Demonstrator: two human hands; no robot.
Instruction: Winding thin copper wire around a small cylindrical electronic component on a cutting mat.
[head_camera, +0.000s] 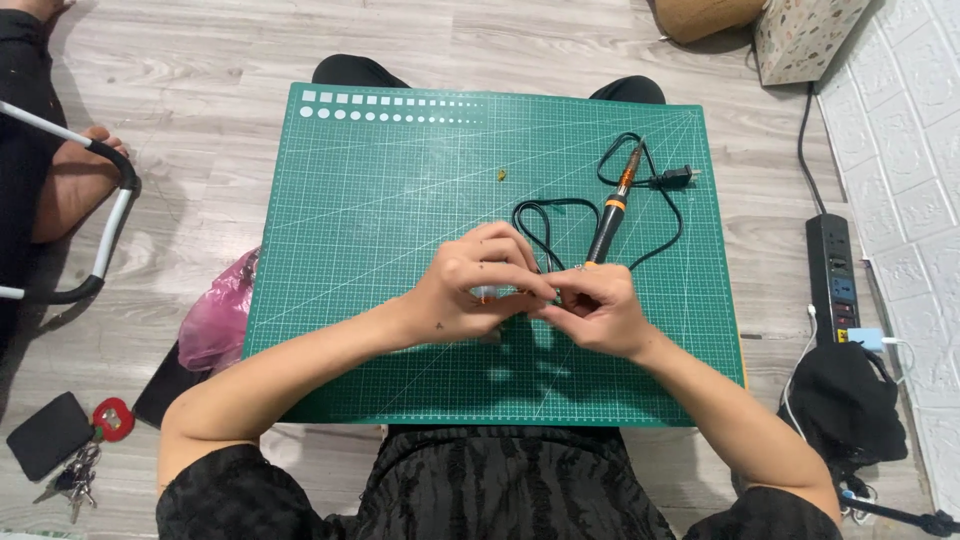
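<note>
Together, left hand (478, 285), right hand (597, 308), pinching something tiny

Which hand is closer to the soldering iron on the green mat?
Right. The right hand lies just below the soldering iron, almost at its handle end; the left hand is farther left.

Green cutting mat (380, 200), soldering iron (612, 212) and black cord (545, 215) on it
</note>
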